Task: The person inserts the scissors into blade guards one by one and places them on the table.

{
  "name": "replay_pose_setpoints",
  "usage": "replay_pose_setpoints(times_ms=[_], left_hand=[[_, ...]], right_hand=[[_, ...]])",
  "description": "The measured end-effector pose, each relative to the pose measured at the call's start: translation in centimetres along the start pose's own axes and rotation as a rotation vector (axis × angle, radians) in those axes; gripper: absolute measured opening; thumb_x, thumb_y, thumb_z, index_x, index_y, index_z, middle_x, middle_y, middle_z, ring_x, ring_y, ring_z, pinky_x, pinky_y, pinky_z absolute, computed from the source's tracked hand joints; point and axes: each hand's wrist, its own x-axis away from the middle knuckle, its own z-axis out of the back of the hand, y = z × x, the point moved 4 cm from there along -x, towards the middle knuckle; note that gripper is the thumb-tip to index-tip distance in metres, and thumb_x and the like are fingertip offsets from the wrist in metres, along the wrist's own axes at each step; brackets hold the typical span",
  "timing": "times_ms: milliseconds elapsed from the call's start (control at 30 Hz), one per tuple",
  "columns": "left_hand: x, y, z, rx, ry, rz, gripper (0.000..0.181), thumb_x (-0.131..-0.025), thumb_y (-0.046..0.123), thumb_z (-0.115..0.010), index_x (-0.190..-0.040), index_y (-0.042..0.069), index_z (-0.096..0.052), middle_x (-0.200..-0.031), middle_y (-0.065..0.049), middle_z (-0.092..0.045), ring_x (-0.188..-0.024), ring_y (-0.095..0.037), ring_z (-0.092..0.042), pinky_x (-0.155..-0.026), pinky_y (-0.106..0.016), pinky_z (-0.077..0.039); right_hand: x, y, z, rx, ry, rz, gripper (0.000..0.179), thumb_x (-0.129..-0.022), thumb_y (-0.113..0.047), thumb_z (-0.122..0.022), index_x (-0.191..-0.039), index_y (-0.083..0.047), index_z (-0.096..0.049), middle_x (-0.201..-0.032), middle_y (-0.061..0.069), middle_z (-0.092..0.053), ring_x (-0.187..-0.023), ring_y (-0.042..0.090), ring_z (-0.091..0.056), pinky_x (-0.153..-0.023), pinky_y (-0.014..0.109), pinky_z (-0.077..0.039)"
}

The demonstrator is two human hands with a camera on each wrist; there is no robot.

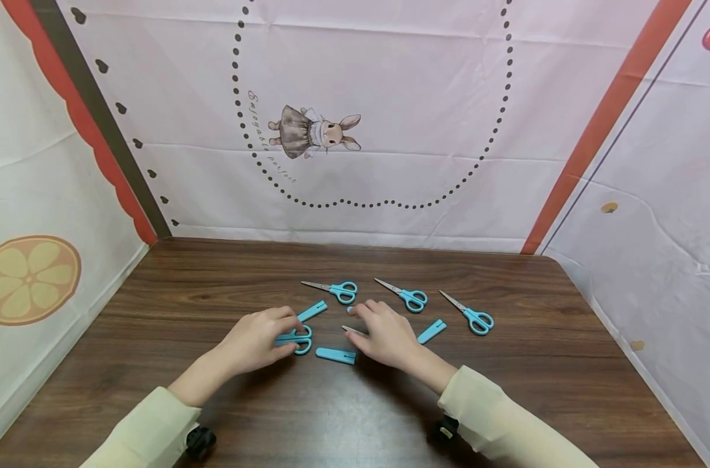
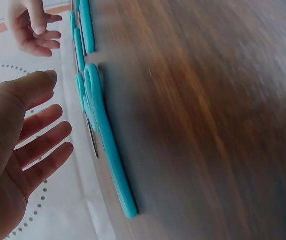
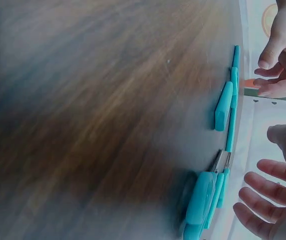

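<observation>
My left hand (image 1: pixel 260 341) hovers by a pair of blue-handled scissors (image 1: pixel 303 348) whose blades sit in a blue sheath. In the left wrist view its fingers (image 2: pixel 47 132) are spread and bent loosely, apart from those sheathed scissors (image 2: pixel 111 157). Over a bare-bladed pair of scissors hangs my right hand (image 1: pixel 386 335), covering the handles in the head view; the blade tip (image 1: pixel 353 330) points left. The right wrist view has these scissors' blue handles (image 3: pixel 199 200) on the table, with the hand's relaxed fingers (image 3: pixel 263 190) off to the side.
Three bare scissors lie farther back: a left pair (image 1: pixel 344 292), a middle pair (image 1: pixel 413 299) and a right pair (image 1: pixel 479 322). Loose blue sheaths lie near the hands: one behind (image 1: pixel 312 311), one in front (image 1: pixel 336 355), one at right (image 1: pixel 432 331). Printed cloth (image 1: pixel 390 130) encloses the wooden table (image 1: pixel 214 266).
</observation>
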Motion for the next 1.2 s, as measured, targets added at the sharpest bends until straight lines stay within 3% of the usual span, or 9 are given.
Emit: replay_pose_setpoints(times_ms=[267, 600, 1200], left_hand=[[-0.9, 1.3, -0.7, -0.013, 0.008, -0.039, 0.021, -0.075, 0.030, -0.075, -0.092, 0.021, -0.066, -0.087, 0.010, -0.054, -0.068, -0.003, -0.048, -0.057, -0.024, -0.043], [-1.9, 2.8, -1.4, 0.003, -0.034, -0.077, 0.023, -0.078, 0.030, -0.072, -0.097, 0.017, -0.066, -0.094, 0.006, -0.059, -0.075, -0.006, -0.054, -0.061, -0.024, -0.046], [-2.8, 3.7, -2.7, -0.015, -0.053, -0.127, 0.024, -0.078, 0.033, -0.072, -0.097, 0.019, -0.067, -0.089, 0.007, -0.057, -0.068, -0.004, -0.048, -0.054, -0.018, -0.040]], right_hand=[[0.9, 0.6, 0.5, 0.027, -0.017, -0.008, 0.037, -0.082, -0.039, -0.067, -0.109, -0.014, -0.063, -0.093, -0.001, -0.061, -0.081, 0.016, -0.056, -0.058, 0.028, -0.046], [2.4, 1.4, 0.2, 0.066, -0.075, -0.033, 0.042, -0.080, -0.044, -0.067, -0.110, -0.014, -0.062, -0.091, -0.001, -0.058, -0.079, 0.015, -0.053, -0.059, 0.027, -0.045], [4.1, 2.4, 0.4, 0.126, -0.076, -0.074, 0.044, -0.076, -0.048, -0.069, -0.103, -0.014, -0.062, -0.088, 0.001, -0.053, -0.073, 0.017, -0.047, -0.055, 0.028, -0.037]])
